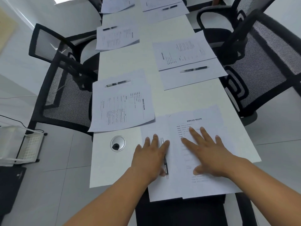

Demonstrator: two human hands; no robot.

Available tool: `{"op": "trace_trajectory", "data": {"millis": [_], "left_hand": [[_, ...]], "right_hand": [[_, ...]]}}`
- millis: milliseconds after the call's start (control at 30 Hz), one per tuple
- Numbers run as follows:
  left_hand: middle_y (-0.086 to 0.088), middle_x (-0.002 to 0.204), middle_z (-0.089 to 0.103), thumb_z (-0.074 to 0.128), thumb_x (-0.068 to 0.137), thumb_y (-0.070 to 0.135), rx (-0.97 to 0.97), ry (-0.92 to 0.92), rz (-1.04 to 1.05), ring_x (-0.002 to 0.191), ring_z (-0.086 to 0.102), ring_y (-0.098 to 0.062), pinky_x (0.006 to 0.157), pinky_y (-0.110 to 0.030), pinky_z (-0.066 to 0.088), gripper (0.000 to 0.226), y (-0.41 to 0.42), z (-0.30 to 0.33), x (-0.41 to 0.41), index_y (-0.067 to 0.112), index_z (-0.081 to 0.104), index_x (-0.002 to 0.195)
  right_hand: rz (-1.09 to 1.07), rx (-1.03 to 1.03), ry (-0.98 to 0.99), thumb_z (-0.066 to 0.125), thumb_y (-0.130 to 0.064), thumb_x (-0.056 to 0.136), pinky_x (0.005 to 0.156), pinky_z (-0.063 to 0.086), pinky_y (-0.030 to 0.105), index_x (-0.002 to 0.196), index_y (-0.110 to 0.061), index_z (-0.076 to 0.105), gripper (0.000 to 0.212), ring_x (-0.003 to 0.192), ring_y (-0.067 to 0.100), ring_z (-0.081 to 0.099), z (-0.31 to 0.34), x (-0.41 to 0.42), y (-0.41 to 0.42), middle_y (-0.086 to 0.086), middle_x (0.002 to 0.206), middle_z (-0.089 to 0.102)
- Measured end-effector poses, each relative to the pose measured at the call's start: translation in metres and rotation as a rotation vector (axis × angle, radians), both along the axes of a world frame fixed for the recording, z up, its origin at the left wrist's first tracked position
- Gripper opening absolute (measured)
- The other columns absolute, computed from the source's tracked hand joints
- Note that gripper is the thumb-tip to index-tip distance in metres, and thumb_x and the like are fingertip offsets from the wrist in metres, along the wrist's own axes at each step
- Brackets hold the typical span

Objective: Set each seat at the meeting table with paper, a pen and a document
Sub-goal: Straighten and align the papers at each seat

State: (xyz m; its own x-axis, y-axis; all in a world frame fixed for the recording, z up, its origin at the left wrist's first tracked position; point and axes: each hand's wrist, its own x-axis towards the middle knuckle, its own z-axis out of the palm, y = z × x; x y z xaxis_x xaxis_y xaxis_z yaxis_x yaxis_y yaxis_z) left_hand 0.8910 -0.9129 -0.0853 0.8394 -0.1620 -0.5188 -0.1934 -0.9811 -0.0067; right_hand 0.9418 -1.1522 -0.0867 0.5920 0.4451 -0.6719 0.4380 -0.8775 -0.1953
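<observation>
At the near end of the table we have both hands flat on the last setting. Our left hand lies with fingers straight and spread on the blank paper, its forefinger across the pen. Our right hand presses, fingers splayed, on the printed document, which overlaps the paper's right side. Neither hand grips anything. Further settings lie along both long edges, beside the mesh chairs.

Bright, even light; wide-angle bending, blurred edges
</observation>
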Motion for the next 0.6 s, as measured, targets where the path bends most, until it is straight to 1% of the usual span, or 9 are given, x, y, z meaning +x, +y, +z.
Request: {"op": "trace_trajectory", "data": {"millis": [233, 433, 600], "left_hand": [[-0.013, 0.18, 0.005, 0.089, 0.086, 0.049, -0.005, -0.03, -0.025, 0.165, 0.016, -0.041, 0.12, -0.057, 0.04, 0.116, -0.007, -0.003, 0.004, 0.035, 0.009, 0.169], [-0.013, 0.18, 0.004, 0.089, 0.086, 0.05, -0.003, -0.027, -0.024, 0.164, 0.017, -0.041, 0.119, -0.057, 0.04, 0.116, -0.008, -0.004, 0.004, 0.036, 0.009, 0.169], [-0.013, 0.18, 0.004, 0.089, 0.085, 0.05, -0.005, -0.023, -0.016, 0.164, 0.017, -0.041, 0.118, -0.057, 0.041, 0.117, -0.009, -0.004, 0.005, 0.036, 0.009, 0.169]], "right_hand": [[-0.028, -0.007, 0.014, 0.074, -0.056, 0.095, 0.132, -0.003, 0.066, 0.169, -0.046, -0.018, 0.119, 0.159, 0.03, -0.039, 0.004, 0.004, -0.022, -0.007, 0.17, -0.045], [-0.05, -0.006, 0.025, 0.072, -0.06, 0.095, 0.132, -0.002, 0.065, 0.168, -0.047, -0.018, 0.117, 0.16, 0.029, -0.038, 0.004, 0.012, -0.031, -0.007, 0.17, -0.044], [-0.049, -0.003, 0.023, 0.071, -0.06, 0.095, 0.132, -0.002, 0.066, 0.169, -0.045, -0.017, 0.116, 0.159, 0.03, -0.038, 0.006, 0.012, -0.029, -0.006, 0.171, -0.044]]}}
